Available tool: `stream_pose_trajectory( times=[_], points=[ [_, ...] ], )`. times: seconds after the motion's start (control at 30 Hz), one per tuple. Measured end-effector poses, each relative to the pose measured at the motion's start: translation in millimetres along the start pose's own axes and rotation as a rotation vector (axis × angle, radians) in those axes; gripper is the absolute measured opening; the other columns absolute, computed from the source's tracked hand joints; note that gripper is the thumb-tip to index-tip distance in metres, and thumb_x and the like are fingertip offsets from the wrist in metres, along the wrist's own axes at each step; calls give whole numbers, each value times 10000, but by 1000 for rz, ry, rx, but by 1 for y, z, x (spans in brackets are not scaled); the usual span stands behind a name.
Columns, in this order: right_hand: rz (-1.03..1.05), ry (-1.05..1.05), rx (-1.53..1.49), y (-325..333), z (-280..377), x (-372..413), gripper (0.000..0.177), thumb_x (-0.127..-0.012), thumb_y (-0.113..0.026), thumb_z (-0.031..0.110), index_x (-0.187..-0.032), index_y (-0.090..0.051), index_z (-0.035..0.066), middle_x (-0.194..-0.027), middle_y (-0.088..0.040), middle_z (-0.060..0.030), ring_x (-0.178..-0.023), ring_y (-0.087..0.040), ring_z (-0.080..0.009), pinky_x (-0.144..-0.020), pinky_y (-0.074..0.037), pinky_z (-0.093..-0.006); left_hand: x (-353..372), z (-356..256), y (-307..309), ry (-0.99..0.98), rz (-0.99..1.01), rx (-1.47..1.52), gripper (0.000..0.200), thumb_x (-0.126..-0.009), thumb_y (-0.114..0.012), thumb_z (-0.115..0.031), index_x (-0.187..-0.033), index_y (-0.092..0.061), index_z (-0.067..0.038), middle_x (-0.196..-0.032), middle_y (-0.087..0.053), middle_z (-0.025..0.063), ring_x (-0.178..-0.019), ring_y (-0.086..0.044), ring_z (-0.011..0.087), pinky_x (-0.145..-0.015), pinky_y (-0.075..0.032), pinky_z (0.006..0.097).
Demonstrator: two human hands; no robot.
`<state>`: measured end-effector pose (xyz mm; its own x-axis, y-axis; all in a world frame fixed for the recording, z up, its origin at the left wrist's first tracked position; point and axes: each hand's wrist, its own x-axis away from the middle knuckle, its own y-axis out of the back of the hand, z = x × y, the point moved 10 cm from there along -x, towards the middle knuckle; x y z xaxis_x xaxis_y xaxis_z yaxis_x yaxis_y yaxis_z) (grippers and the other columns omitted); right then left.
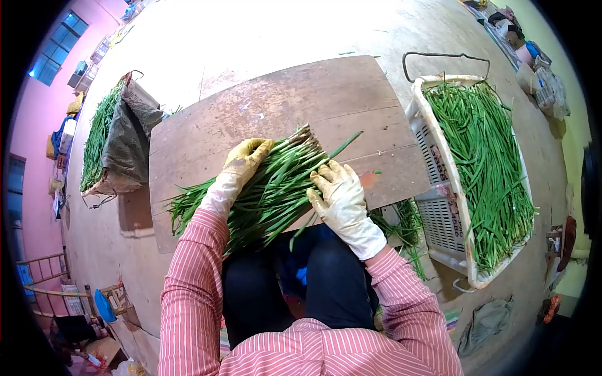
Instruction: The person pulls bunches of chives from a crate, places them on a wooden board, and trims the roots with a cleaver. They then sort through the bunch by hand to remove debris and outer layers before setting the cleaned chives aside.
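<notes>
A thick bundle of long green stalks [269, 191] lies across a low wooden board [282, 100], cut pale ends pointing to the far right. My left hand [241, 166], in a yellowish glove, grips the bundle's far side near the cut ends. My right hand [342, 200], in a pale glove, presses on the bundle's near side. Both hands close around the same bundle. My sleeves are red-and-white striped.
A white plastic crate [439, 207] with a wire handle stands to the right, filled with green stalks [489, 163]. Another crate lined with grey sacking [128, 135] holds more greens at the left. Loose stalks [407, 229] lie by my right knee. Clutter lines the room's edges.
</notes>
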<state>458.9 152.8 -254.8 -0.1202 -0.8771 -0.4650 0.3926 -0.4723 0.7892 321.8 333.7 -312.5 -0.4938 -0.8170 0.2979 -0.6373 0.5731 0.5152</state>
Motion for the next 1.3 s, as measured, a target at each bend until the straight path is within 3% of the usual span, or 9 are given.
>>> stream_pose_trajectory(
  times=[0.1, 0.2, 0.3, 0.37, 0.43, 0.47, 0.6, 0.87, 1.3],
  points=[
    [-124, -62, -136, 16, -14, -3, 285, -861, -669, 228, -1055, -687, 20, -1052, -666, -154, -1050, -602, -350, -983, -424, -482, 9, -31, 1, -20, 19, -85, 647, -927, -615, -519, -1339, -551, -25, -1243, -626, 194, -1170, -587, 262, -1000, -448, 356],
    [-232, -97, -124, 29, -31, -11, 286, -865, -677, 178, -1100, -679, 15, -1072, -677, -155, -1057, -610, -344, -973, -446, -450, 6, -45, -16, -145, 112, -443, 1013, -752, -738, -641, -1492, -351, -68, -1381, -502, 263, -1252, -522, 376, -1033, -430, 427],
    [-239, -143, -125, 23, -54, -17, 310, -870, -673, 165, -1140, -669, 13, -1116, -676, -155, -1081, -605, -335, -986, -452, -437, 11, -54, -32, -94, 217, -659, 1090, -692, -743, -691, -1468, -370, -23, -1379, -480, 296, -1294, -469, 406, -1053, -405, 447],
    [-266, -181, -95, 25, -62, -18, 304, -879, -666, 159, -1147, -668, 14, -1105, -681, -152, -1080, -606, -331, -997, -452, -425, 4, -52, -28, -105, 179, -624, 1027, -718, -766, -626, -1463, -383, -32, -1351, -522, 270, -1256, -518, 371, -1025, -429, 430],
    [-262, -178, -87, 26, -63, -18, 296, -881, -665, 149, -1145, -670, 14, -1094, -686, -152, -1066, -616, -333, -998, -458, -419, 3, -43, -30, -2, 308, -255, 907, -779, -770, -523, -1452, -406, -35, -1288, -587, 235, -1194, -575, 328, -997, -453, 395],
    [-260, -168, -109, 24, -64, -16, 291, -877, -668, 137, -1140, -672, 14, -1092, -687, -155, -1059, -622, -336, -987, -466, -421, 3, -43, -28, 31, 293, -236, 779, -829, -778, -377, -1449, -432, -56, -1266, -613, 202, -1162, -596, 281, -988, -467, 371],
    [-242, -210, -166, 22, -65, -10, 279, -866, -678, 104, -1130, -680, 13, -1089, -689, -159, -1050, -631, -340, -953, -492, -425, 3, -36, -22, 71, 298, -35, 748, -821, -787, -373, -1414, -480, -37, -1264, -619, 187, -1154, -601, 272, -997, -466, 366],
    [-251, -197, -220, 20, -57, -14, 254, -864, -671, 85, -1106, -687, 7, -1078, -693, -159, -1048, -636, -341, -950, -497, -419, 5, -20, -8, 308, 280, 375, 476, -846, -759, -304, -1171, -624, 17, -949, -702, 66, -792, -659, 125, -737, -550, 263],
    [-63, 28, 117, -30, -8, -49, 336, -885, -603, 245, -1155, -675, 60, -1163, -660, -121, -1174, -538, -357, -1060, -353, -524, -13, -15, -13, 243, 399, 415, 439, -855, -747, -292, -1165, -634, -3, -1008, -704, 79, -855, -664, 146, -793, -543, 284]
  ],
)
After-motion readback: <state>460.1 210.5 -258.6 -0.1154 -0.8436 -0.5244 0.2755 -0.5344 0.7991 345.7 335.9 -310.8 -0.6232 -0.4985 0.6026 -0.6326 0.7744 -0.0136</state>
